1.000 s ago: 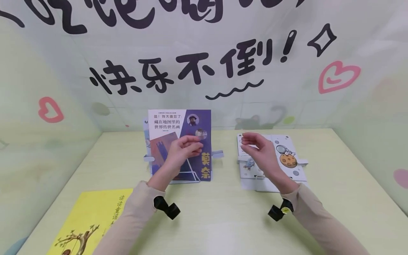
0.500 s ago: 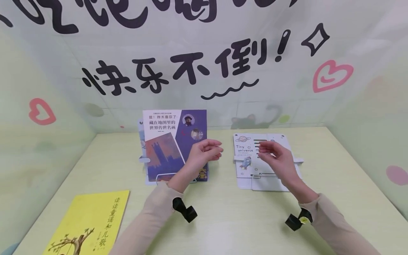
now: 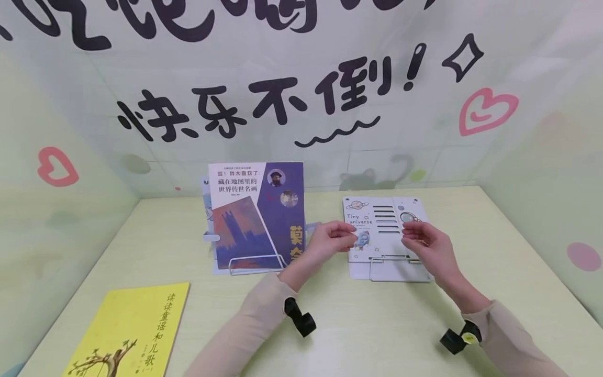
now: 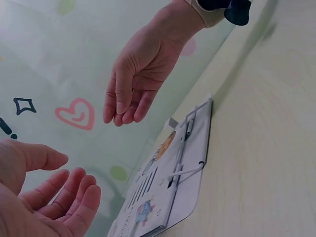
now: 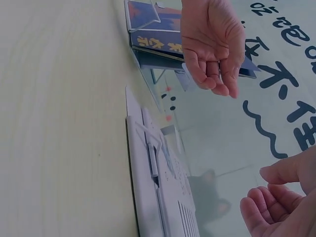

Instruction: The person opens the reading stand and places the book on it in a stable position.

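A white book stand (image 3: 383,246) printed "Tiny universe" sits on the pale table (image 3: 367,324) toward its far side, right of the middle. The left hand (image 3: 327,242) hangs in the air at the stand's left edge, fingers and thumb loosely bent with a gap between them and nothing held; in the head view its fingertips overlap the small rocket picture (image 3: 363,240). The right hand (image 3: 431,248) mirrors it over the right part of the panel, likewise relaxed and without a hold, and both wrist views show space between the hands and the stand. The forearms reach in from below and converge, palms turned toward each other. The stand's printed front faces the person, its lettering right way up; the lower ledge and wire holder (image 3: 370,269) lie along the near edge, running left to right, as do the dark slots (image 3: 387,220). How steeply the panel leans is hard to judge, as the head view foreshortens it. From the hands, the stand lies beyond and below, spanning the gap between them. To its left, well apart, a purple and white book (image 3: 282,225) rests propped on a pale blue stand (image 3: 205,199). A yellow book (image 3: 127,330) lies flat at the near left, and behind everything hangs a backdrop (image 3: 188,63) with large black characters and pink hearts.
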`<state>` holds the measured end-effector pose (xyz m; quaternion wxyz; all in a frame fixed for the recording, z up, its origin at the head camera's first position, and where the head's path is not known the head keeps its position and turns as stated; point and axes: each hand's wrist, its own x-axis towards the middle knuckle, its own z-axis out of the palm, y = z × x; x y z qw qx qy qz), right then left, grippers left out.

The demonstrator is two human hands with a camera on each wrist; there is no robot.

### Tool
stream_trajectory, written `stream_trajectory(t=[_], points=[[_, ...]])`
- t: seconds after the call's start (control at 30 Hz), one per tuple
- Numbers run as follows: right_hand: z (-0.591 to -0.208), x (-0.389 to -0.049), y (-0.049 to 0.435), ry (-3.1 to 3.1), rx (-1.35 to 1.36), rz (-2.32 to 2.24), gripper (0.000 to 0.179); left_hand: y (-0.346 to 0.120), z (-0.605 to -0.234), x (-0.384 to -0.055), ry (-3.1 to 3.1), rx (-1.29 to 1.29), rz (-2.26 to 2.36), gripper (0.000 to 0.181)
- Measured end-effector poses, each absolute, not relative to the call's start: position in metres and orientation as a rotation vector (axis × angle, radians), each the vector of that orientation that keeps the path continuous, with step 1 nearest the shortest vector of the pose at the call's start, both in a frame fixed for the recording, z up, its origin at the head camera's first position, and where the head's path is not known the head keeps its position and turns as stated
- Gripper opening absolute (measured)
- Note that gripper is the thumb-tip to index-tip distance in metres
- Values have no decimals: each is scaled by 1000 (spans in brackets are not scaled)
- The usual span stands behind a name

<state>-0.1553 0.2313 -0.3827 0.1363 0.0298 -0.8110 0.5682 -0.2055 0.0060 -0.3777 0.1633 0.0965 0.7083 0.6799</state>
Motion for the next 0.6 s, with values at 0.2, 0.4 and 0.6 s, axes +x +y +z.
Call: stream_trajectory(t=[0.2,0.4,0.6], points=[[-394,-151,244,-2362,50,1611,28,25,-395,-203,2027,264,1878,24],[-402,-146,253,-2490,-54,1533,28,36,-407,-203,2078,218,1806,23],[-409,-144,261,-2561,-130,1533,30,42,-415,-203,2181,223,1692,22]])
